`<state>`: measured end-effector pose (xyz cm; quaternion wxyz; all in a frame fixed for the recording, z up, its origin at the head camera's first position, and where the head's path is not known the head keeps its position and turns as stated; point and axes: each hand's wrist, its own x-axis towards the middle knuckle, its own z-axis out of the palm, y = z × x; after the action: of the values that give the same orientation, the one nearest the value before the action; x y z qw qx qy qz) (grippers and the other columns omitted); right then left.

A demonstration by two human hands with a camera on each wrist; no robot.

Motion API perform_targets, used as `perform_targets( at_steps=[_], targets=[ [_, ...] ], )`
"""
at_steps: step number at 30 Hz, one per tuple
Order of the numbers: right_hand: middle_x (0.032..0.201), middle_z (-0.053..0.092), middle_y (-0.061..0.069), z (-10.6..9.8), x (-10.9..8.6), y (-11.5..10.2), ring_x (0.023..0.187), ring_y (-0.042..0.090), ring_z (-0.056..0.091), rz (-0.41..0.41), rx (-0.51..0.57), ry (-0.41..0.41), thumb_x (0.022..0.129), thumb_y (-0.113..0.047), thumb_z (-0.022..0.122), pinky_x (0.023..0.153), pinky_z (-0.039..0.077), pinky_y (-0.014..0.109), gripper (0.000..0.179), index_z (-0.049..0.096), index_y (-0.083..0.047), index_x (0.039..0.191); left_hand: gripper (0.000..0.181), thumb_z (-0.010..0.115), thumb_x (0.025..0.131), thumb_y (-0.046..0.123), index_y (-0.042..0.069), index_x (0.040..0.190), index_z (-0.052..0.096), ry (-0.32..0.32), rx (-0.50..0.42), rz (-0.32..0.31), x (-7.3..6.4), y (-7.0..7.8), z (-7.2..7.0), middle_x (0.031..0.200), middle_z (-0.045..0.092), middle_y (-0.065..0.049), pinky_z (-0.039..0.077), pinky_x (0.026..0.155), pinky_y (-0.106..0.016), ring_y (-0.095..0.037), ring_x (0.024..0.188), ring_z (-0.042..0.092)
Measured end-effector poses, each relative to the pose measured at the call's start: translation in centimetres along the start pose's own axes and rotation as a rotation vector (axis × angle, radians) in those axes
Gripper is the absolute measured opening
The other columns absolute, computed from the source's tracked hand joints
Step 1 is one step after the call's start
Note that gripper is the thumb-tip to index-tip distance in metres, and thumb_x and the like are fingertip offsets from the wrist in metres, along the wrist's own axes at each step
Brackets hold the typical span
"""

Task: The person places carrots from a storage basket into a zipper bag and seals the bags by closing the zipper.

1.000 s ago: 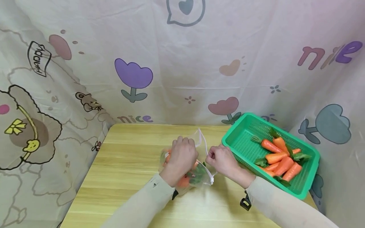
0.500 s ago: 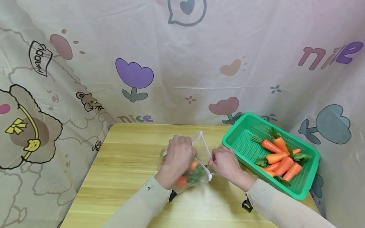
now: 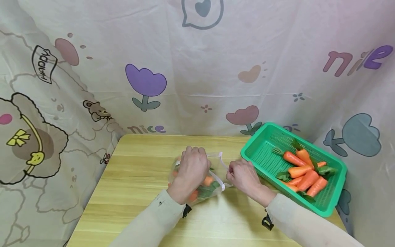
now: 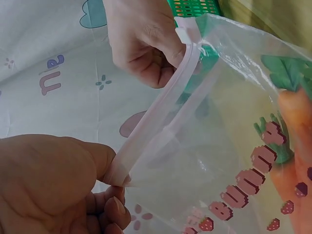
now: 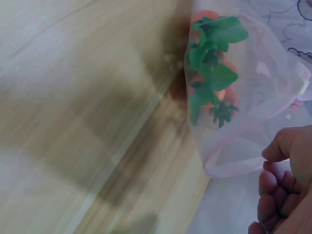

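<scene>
A clear slider-zip bag with carrots and green leaves in it sits between my hands in the head view. Its pale zip strip and pink BUNNY lettering show in the left wrist view. My left hand pinches the rim between thumb and finger. My right hand holds the opposite side of the bag's mouth; in the right wrist view its thumb and forefinger meet at the rim. Between the hands the mouth gapes. A white slider is at one end of the strip.
A green perforated basket with several carrots and leaves stands at the right, its near side close to my right hand. The wooden table ends at a printed cloth behind and at both sides.
The far corner of the bag's mouth has dropped toward me, and the near corner has shifted left and slightly away. My left hand has moved a little left; the right has barely moved.
</scene>
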<state>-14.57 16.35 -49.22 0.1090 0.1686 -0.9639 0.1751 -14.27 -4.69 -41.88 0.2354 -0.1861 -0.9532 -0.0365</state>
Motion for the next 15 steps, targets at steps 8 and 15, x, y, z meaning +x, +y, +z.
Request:
perform_targets(
  at_steps=[8, 15],
  targets=[
    [0.067, 0.058, -0.005, -0.8, 0.1, 1.1, 0.073, 0.023, 0.055, -0.116, -0.05, 0.105, 0.082, -0.011, 0.077, 0.066, 0.04, 0.039, 0.016, 0.065, -0.014, 0.072, 0.025, 0.073, 0.082, 0.015, 0.009, 0.07, 0.053, 0.008, 0.005, -0.001, -0.1, 0.0, 0.2, 0.063, 0.052, -0.004, 0.042, 0.056, -0.034, -0.025, 0.062, 0.049],
    [0.074, 0.065, 0.002, -3.1, 0.1, 4.9, 0.075, 0.026, 0.053, -0.186, -0.157, 0.189, 0.081, -0.01, 0.077, 0.068, 0.036, 0.038, 0.011, 0.066, -0.011, 0.078, 0.028, 0.071, 0.083, 0.015, 0.011, 0.066, 0.049, 0.032, 0.027, 0.011, -0.2, 0.1, 0.5, 0.06, 0.048, -0.002, 0.036, 0.055, -0.032, -0.024, 0.059, 0.046]
  ],
)
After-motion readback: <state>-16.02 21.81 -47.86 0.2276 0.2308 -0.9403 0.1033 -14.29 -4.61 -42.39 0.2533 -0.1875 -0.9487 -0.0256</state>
